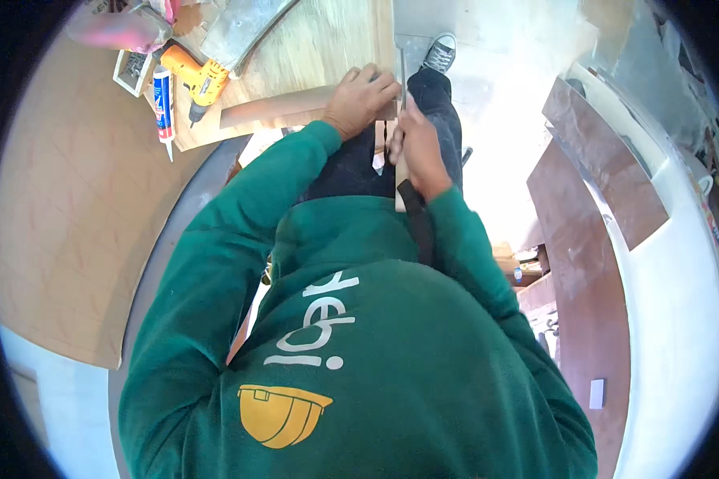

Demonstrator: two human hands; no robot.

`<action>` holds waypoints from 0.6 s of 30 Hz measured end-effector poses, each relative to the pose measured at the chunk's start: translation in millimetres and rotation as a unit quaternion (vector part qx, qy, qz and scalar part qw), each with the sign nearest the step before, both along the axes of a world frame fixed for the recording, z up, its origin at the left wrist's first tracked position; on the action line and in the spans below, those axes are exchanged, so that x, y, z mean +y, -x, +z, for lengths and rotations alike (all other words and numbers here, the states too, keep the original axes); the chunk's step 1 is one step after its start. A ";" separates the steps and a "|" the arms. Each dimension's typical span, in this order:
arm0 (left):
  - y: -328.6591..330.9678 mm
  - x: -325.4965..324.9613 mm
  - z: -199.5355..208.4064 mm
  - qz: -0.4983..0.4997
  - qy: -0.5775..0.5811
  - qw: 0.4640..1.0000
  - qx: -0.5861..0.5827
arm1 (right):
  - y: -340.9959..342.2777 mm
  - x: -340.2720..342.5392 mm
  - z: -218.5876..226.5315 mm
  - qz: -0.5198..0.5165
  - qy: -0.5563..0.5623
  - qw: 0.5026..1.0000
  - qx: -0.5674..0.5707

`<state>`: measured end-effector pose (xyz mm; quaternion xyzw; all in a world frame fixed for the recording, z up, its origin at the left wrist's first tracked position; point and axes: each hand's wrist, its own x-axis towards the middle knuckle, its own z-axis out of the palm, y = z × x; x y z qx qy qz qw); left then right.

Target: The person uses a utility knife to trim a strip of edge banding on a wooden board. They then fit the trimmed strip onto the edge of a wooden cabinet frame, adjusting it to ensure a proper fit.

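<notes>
My left hand (363,102) has its fingers curled over the right end of a brown-faced strip of board (276,106), which lies along the near edge of a wooden worktop (327,48). Beside it, my right hand (419,148) is closed round a long, thin, grey metal tool (402,64), seen nearly edge-on. The tool points away from me along the worktop's right edge, close to my left fingertips. Whether it is a file or a saw blade I cannot tell, because my right hand hides its grip.
On the worktop's left lie a yellow cordless drill (204,84), a sealant tube (164,104) and a white box of screws (134,68). A large brown sheet (80,199) is at left. Brown panels (575,263) lie at right. My shoe (439,54) is on the floor ahead.
</notes>
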<state>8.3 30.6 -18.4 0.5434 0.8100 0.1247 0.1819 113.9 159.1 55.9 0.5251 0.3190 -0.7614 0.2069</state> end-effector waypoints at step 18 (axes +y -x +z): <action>2.7 1.6 0.6 -0.003 0.011 1.000 -0.010 | -1.7 -4.3 24.3 -0.012 0.014 0.999 -0.036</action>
